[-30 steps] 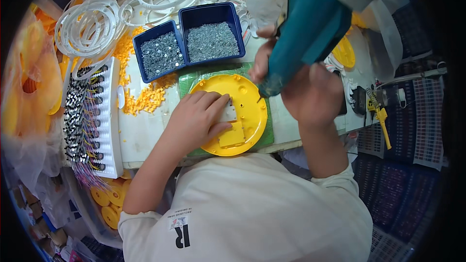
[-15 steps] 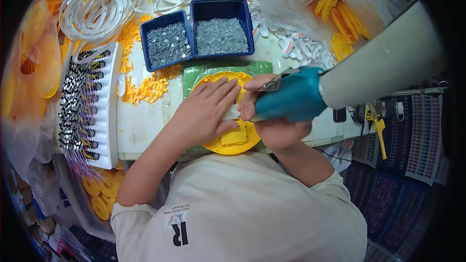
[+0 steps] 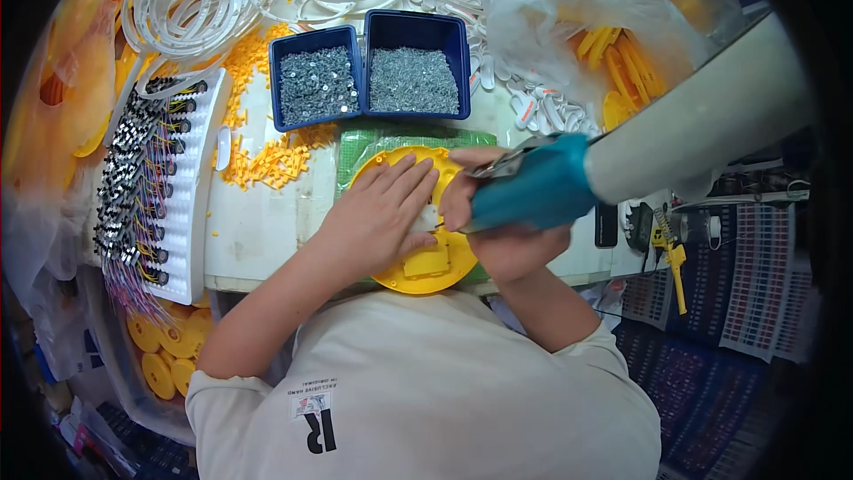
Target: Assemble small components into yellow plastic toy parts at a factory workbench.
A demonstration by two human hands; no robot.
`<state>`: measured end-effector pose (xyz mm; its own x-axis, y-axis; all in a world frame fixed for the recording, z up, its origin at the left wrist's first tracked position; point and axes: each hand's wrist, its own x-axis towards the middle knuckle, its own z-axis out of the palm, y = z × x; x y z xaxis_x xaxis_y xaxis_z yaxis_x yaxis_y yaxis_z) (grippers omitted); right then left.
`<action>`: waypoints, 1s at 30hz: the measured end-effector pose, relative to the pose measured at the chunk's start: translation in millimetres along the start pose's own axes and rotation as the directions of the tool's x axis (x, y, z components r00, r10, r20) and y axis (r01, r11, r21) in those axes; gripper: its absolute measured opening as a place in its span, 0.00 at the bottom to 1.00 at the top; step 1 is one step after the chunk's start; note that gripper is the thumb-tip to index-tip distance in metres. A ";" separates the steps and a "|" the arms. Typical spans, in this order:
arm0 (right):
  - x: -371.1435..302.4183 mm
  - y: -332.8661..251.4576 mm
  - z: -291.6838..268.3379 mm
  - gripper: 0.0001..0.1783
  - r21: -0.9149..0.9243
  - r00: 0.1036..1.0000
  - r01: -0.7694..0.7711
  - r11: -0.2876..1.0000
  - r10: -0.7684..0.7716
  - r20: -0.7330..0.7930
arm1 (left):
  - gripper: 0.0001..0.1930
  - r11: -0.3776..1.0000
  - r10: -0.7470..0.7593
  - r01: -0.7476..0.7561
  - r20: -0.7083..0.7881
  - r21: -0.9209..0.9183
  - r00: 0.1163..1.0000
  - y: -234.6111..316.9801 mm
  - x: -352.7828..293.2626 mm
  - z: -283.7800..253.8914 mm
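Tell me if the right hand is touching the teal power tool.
Touching: the head view shows the right hand wrapped around the teal power tool, with no gap between them.

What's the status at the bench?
Left hand flat on round yellow plastic disc. Right hand gripping teal-and-grey power tool over it. Hands partly hide disc.
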<state>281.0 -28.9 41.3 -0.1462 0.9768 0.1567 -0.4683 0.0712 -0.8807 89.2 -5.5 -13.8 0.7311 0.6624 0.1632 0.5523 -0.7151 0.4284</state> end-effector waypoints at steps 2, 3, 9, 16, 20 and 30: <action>10.3 -9.5 -7.1 0.60 0.028 0.989 0.103 0.994 -0.106 0.107 | 0.41 0.999 -0.023 0.021 -0.060 -0.042 0.998 4.2 -2.7 -3.9; 14.7 -9.6 -7.1 0.62 -0.023 0.982 0.168 0.985 -0.166 0.090 | 0.39 0.996 -0.046 0.036 -0.115 -0.086 0.992 7.0 -4.2 -6.8; 44.3 9.2 -9.9 0.60 0.026 0.983 0.184 0.983 -0.184 0.020 | 0.34 0.996 -0.010 -0.001 -0.123 -0.086 0.992 11.6 -45.6 -24.8; 46.8 21.5 -5.7 0.59 0.012 0.986 0.168 0.986 -0.168 0.018 | 0.27 1.000 -0.011 0.008 -0.210 -0.017 0.978 14.6 -68.9 3.9; 47.0 26.8 -4.9 0.57 0.069 0.988 0.155 0.986 -0.153 -0.028 | 0.26 1.000 -0.014 0.008 -0.237 -0.028 0.971 12.4 -69.0 7.9; 48.8 23.7 -1.1 0.54 -0.171 0.997 0.072 0.983 -0.064 0.049 | 0.25 0.999 -0.021 0.011 -0.235 -0.047 0.972 13.0 -68.7 9.5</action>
<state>263.8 20.7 27.7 -0.1581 0.9591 0.2347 -0.3218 0.1746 -0.9306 49.9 -62.5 -27.8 0.6045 0.7115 0.3584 0.5406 -0.6968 0.4715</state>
